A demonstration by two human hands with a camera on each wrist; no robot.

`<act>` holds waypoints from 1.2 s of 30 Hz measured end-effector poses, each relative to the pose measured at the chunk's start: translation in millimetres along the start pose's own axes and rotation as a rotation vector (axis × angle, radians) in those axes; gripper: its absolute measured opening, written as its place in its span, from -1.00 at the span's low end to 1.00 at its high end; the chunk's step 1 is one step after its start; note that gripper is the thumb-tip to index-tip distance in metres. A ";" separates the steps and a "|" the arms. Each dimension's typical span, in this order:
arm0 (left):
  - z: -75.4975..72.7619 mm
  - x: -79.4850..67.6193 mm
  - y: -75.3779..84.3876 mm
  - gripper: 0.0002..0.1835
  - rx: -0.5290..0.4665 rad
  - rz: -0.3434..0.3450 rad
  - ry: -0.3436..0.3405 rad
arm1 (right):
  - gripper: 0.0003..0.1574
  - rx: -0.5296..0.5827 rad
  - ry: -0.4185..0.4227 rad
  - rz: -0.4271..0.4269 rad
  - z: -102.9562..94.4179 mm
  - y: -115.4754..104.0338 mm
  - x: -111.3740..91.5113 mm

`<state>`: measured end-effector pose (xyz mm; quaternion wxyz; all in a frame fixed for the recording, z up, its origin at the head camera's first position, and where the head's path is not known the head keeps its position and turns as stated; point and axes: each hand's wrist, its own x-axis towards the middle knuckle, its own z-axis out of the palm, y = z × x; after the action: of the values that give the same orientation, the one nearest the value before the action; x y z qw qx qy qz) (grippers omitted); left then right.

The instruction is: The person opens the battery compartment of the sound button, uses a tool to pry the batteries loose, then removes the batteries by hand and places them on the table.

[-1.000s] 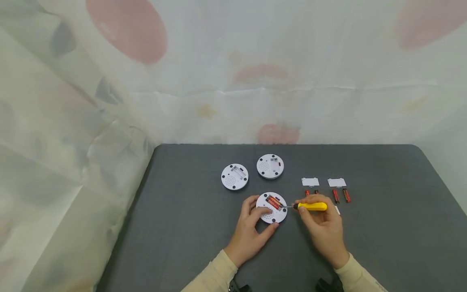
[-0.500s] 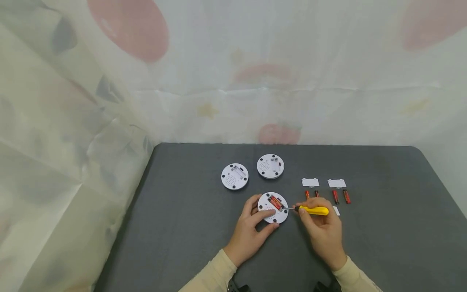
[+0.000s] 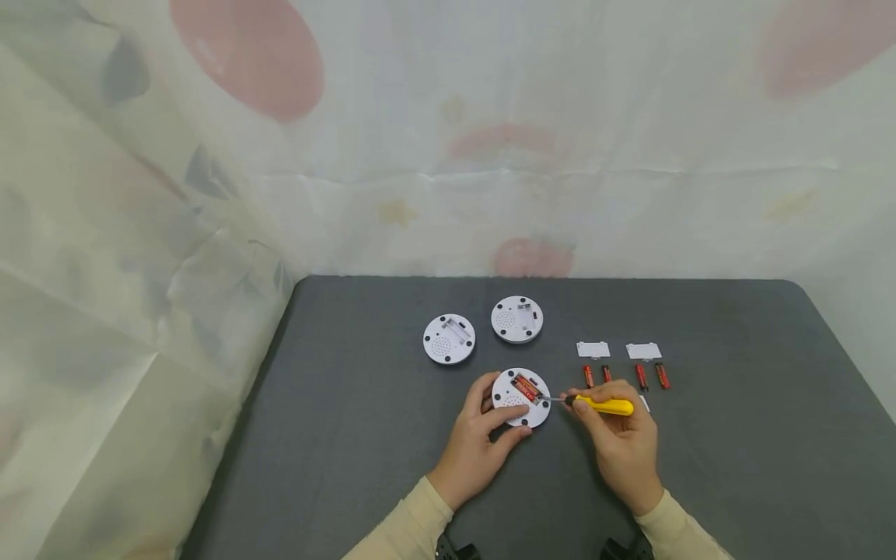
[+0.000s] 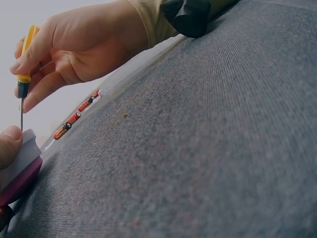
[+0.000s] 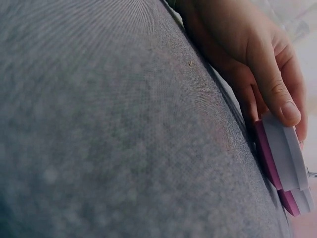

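In the head view, my left hand (image 3: 477, 447) grips a round white battery-powered device (image 3: 539, 418) by its edge, its underside facing up. Thumb on the near rim, one finger lies across the perforated face. Two red batteries (image 3: 526, 388) sit side by side in its compartment. My right hand (image 3: 626, 451) pinches a screwdriver (image 3: 607, 406) by its yellow handle, the metal tip at the compartment's right end. In the right wrist view the device (image 5: 285, 151) shows a pink-purple lower layer under white. The left wrist view shows the screwdriver (image 4: 29, 47) with its shaft pointing down.
Two similar round devices, left (image 3: 449, 339) and right (image 3: 516, 320), lie farther back with bare battery compartments. To the right are white covers (image 3: 593, 349) and several loose red batteries (image 3: 641, 378). Another white piece (image 3: 645, 403) is partly hidden behind my right hand. Everything rests on a dark grey table (image 3: 350, 420).
The device in my left hand has shifted slightly right and then back left. The screwdriver's handle end has swung a little toward me, its tip still at the compartment.
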<state>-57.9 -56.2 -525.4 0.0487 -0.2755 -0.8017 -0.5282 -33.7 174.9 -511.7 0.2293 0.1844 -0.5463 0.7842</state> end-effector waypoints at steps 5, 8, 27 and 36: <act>-0.3 -0.1 0.2 -0.69 0.010 0.001 0.000 | -0.68 0.050 0.028 -0.021 0.9 -0.9 0.9; -0.9 0.2 0.9 -0.69 0.014 -0.001 0.001 | -0.67 0.074 0.042 -0.030 1.2 -1.7 1.7; 0.2 -3.8 -2.5 -0.71 0.095 -0.035 0.036 | -0.18 -0.383 0.316 -0.053 -34.8 -19.6 28.9; -0.3 -2.8 -1.9 -0.73 0.086 -0.041 0.072 | -0.54 -1.088 0.444 -0.007 -106.2 -34.4 48.2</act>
<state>-56.6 -58.1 -527.8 0.0784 -0.2375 -0.8268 -0.5038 -58.4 292.7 -494.7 0.4023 -0.1266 -0.8085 0.4104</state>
